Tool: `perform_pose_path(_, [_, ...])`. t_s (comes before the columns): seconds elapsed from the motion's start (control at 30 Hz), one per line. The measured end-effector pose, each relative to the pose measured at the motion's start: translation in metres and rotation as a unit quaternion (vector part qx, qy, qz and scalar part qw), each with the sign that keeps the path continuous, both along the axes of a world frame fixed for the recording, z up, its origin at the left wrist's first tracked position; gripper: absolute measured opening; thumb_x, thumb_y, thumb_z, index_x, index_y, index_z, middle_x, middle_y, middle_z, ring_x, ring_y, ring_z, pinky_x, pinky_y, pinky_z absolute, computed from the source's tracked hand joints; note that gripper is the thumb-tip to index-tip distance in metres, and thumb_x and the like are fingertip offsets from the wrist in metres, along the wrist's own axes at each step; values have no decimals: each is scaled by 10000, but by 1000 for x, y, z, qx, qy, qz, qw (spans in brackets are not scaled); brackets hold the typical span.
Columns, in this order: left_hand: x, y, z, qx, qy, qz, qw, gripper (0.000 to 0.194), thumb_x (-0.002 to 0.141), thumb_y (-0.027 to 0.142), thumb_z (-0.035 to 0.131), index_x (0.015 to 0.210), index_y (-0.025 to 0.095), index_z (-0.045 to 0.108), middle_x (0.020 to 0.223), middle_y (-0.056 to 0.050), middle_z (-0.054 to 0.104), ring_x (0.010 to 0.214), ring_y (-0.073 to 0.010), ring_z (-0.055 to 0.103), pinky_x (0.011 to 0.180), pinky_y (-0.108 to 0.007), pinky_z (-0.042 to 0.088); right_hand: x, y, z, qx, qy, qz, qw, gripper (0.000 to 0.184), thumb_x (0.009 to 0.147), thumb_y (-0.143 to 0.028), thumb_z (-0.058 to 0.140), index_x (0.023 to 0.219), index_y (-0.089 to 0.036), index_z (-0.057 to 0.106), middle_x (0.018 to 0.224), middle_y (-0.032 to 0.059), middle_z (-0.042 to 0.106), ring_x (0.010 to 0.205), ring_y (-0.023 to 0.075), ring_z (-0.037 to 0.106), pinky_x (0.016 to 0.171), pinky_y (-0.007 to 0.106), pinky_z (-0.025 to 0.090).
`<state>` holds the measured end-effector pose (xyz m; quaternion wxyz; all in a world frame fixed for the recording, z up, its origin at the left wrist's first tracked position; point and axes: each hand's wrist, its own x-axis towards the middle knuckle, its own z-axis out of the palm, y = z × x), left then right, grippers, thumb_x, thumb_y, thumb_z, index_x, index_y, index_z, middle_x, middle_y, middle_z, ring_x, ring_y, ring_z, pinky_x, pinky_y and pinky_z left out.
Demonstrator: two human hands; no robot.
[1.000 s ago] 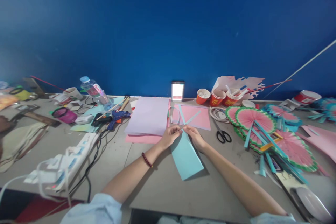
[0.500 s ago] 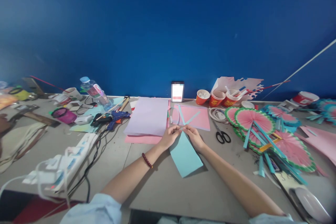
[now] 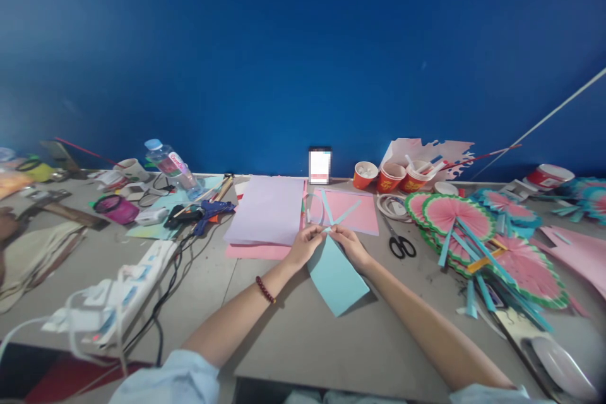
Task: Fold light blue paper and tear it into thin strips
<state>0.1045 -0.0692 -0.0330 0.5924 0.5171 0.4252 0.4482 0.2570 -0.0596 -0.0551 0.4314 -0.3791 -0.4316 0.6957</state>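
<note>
A light teal sheet of paper (image 3: 337, 281) hangs from my fingers, tilted above the table. My left hand (image 3: 307, 245) is closed in a pinch at its far edge. Close beside it, my right hand (image 3: 351, 246) pinches the same edge with thumb and fingers. Fingertips hide the exact spot where the paper is held. Just beyond the hands, thin teal strips (image 3: 350, 212) lie over a pink sheet (image 3: 362, 208). To the left is a stack of pale lilac paper (image 3: 269, 209).
Black-handled scissors (image 3: 403, 246) and several pink paper fans (image 3: 459, 218) lie to the right. Paper cups (image 3: 366, 175) stand at the back near a phone (image 3: 320, 166). Leftward are a glue gun (image 3: 208, 213), a tilted bottle (image 3: 174, 167), a power strip (image 3: 137, 290) and another person's hand (image 3: 5, 227).
The teal sheet's near end has swung slightly to the right and up. Both hands keep their pinch at almost the same place.
</note>
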Motion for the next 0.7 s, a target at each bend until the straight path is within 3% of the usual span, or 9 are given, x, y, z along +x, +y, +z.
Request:
perform_pose_path(0.3, [-2, 0, 2, 0, 27, -55, 998, 408, 685, 523, 662, 636, 133, 551, 585, 28, 456, 559, -85, 389, 518, -222, 299, 1, -2, 4, -5, -8, 23, 1000, 314, 717, -458, 660, 695, -183, 510, 526, -67, 477, 438, 66, 375, 460, 209, 277])
perform_pose_path(0.43, [-2, 0, 2, 10, 24, -52, 998, 422, 701, 507, 659, 578, 146, 479, 562, 45, 379, 545, -75, 341, 487, -211, 266, 0, -4, 1, -13, -3, 13, 1000, 314, 722, -457, 655, 694, -196, 482, 495, -80, 424, 427, 70, 341, 447, 212, 254])
perform_pose_path(0.7, [-1, -1, 3, 11, 22, -45, 999, 368, 725, 481, 646, 641, 139, 537, 603, 30, 450, 579, -91, 396, 538, -222, 312, -4, -9, 4, -1, 15, -22, 1000, 343, 714, -476, 662, 676, -197, 466, 519, -78, 408, 452, 69, 336, 461, 218, 257])
